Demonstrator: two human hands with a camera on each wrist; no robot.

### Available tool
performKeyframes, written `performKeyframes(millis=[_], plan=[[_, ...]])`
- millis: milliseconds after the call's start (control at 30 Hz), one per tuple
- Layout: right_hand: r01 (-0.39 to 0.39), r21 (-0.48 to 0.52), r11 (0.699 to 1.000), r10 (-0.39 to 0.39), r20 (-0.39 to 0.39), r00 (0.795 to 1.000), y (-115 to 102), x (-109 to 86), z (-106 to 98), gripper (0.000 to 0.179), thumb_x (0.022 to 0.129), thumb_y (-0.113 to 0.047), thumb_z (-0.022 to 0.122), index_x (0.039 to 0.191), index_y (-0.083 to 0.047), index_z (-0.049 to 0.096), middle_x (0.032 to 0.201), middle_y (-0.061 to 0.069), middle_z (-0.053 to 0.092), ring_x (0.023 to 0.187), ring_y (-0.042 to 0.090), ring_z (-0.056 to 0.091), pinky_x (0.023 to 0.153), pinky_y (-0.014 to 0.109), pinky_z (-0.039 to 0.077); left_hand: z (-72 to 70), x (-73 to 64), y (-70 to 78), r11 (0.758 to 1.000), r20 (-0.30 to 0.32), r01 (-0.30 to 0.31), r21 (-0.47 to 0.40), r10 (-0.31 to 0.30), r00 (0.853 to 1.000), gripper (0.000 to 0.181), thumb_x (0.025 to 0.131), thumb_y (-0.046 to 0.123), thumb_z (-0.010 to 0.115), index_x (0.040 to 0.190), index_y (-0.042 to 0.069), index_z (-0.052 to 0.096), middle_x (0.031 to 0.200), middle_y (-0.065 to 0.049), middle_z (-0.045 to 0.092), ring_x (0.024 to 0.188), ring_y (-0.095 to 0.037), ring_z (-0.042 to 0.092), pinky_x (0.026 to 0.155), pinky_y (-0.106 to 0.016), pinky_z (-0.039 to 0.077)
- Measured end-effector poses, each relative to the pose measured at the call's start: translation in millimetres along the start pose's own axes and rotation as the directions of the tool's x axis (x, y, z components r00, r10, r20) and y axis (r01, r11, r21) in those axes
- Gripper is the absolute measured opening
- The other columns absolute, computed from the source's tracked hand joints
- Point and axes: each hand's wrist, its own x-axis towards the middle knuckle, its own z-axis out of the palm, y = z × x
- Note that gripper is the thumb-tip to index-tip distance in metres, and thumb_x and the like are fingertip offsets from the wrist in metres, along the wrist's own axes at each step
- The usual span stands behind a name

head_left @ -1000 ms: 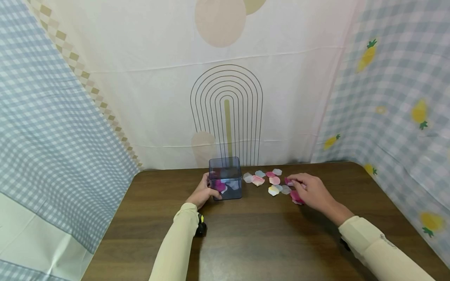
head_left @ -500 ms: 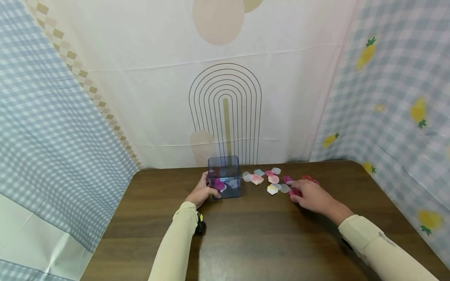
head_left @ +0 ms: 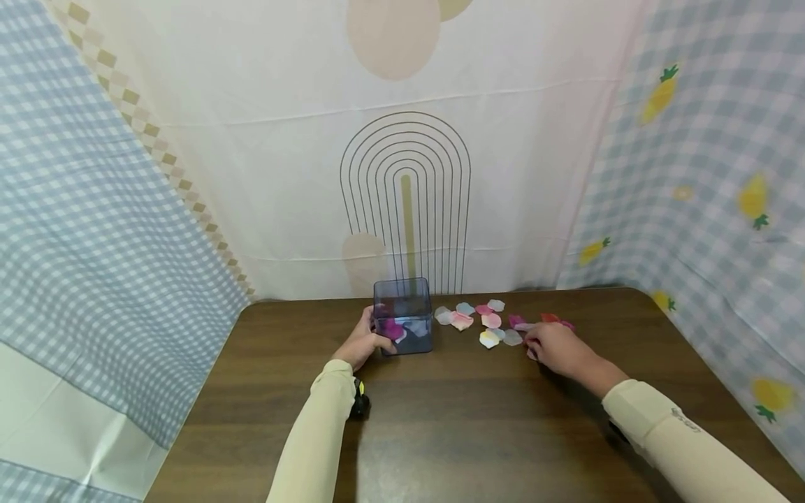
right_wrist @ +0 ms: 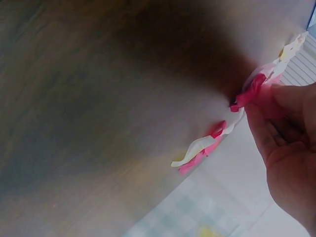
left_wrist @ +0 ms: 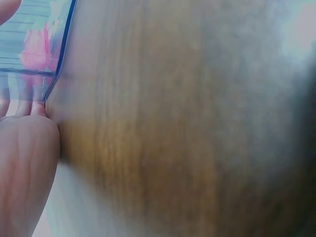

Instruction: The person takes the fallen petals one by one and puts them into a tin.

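Observation:
My left hand [head_left: 361,341] grips the left side of a clear bluish square plastic box [head_left: 411,346], thumb on the near face. Magenta and white petals [head_left: 393,331] lie inside it; the left wrist view shows pink petals [left_wrist: 37,52] through its wall. My right hand [head_left: 556,346] is low over the table at the right end of a scatter of artificial flower petals. In the right wrist view its thumb and fingers pinch a pink petal [right_wrist: 268,98], partly hidden by the fingers. Just beyond that hand lie a red petal [head_left: 550,318] and a magenta petal [head_left: 517,321].
Between box and right hand lie several loose petals: pink [head_left: 491,321], white-yellow [head_left: 488,339], pale blue [head_left: 465,309] and whitish [head_left: 443,316]. The brown wooden table [head_left: 440,419] ends at a hanging cream cloth [head_left: 283,209]. Checked cloths [head_left: 704,244] hang at both sides.
My right hand has shifted over the right-hand petals, uncovering the red one, and now pinches a pink petal from the near side. My left hand and the box have stayed in place.

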Motion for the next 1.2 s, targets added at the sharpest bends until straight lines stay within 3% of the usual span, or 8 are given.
performKeyframes(millis=[67,267,367,600,767,967,1200], plan=[[0.000,0.007,1.000,0.000,-0.032,0.999,0,-1.5,-2,0.017,0.100,-0.005,0.066,0.086,-0.010,0.074,0.080,-0.004,0.069,0.071,0.009,0.055,0.069,0.032,0.051,0.3,0.0,1.1,1.000,0.003,-0.001,0.001,0.001,1.000,0.094,0.068,-0.010,0.076,0.148,0.014,0.034,0.146,-0.016,0.055,0.121,-0.025,0.061,0.103,-0.032,0.047],[0.017,-0.003,1.000,-0.018,-0.164,0.986,0,-3.5,-10,0.013,0.097,-0.007,0.074,0.106,-0.002,0.082,0.089,0.005,0.076,0.076,0.013,0.063,0.076,0.044,0.059,1.2,-0.6,3.3,1.000,0.008,-0.009,0.002,0.009,1.000,0.094,0.068,-0.010,0.076,0.148,0.014,0.034,0.147,-0.017,0.054,0.121,-0.026,0.061,0.100,-0.031,0.048],[0.030,-0.004,1.000,-0.030,-0.207,0.978,-3,-1.1,-15,0.013,0.096,-0.007,0.075,0.106,-0.002,0.081,0.091,0.007,0.077,0.078,0.017,0.067,0.077,0.046,0.060,1.6,-0.2,4.7,1.000,0.009,-0.016,0.004,0.016,1.000,0.094,0.068,-0.010,0.076,0.149,0.014,0.034,0.148,-0.018,0.053,0.123,-0.027,0.060,0.105,-0.035,0.046],[0.048,0.031,0.998,-0.040,-0.230,0.972,-19,11.8,-24,0.013,0.097,-0.006,0.072,0.107,-0.003,0.080,0.098,0.009,0.079,0.091,0.028,0.074,0.085,0.052,0.061,0.3,0.3,1.8,1.000,-0.003,-0.007,0.011,0.007,1.000,0.096,0.067,-0.010,0.077,0.149,0.014,0.034,0.148,-0.017,0.053,0.126,-0.029,0.059,0.115,-0.044,0.041],[0.082,0.055,0.995,-0.064,-0.267,0.962,-39,30.1,-36,0.013,0.099,-0.005,0.069,0.106,-0.005,0.080,0.096,0.007,0.078,0.086,0.022,0.070,0.083,0.047,0.060,-0.1,1.5,-2.4,1.000,-0.006,-0.005,0.011,0.005,1.000,0.099,0.066,-0.009,0.077,0.152,0.012,0.032,0.148,-0.016,0.053,0.125,-0.028,0.059,0.116,-0.044,0.040],[0.153,0.083,0.985,-0.115,-0.348,0.930,-72,54.9,-54,0.015,0.101,-0.008,0.069,0.110,-0.007,0.081,0.106,0.012,0.083,0.089,0.023,0.076,0.080,0.046,0.062,-0.9,1.2,-3.3,1.000,-0.011,-0.008,0.013,0.008,1.000,0.099,0.065,-0.009,0.076,0.151,0.012,0.032,0.149,-0.016,0.053,0.127,-0.029,0.059,0.122,-0.049,0.036],[0.253,0.117,0.960,-0.174,-0.457,0.872,-103,72.7,-65,0.016,0.099,-0.006,0.071,0.110,-0.004,0.082,0.108,0.014,0.083,0.091,0.027,0.079,0.080,0.047,0.063,0.4,0.0,0.0,1.000,-0.009,-0.015,0.019,0.015,1.000,0.096,0.066,-0.010,0.076,0.149,0.014,0.034,0.149,-0.017,0.052,0.125,-0.029,0.059,0.118,-0.046,0.040]])
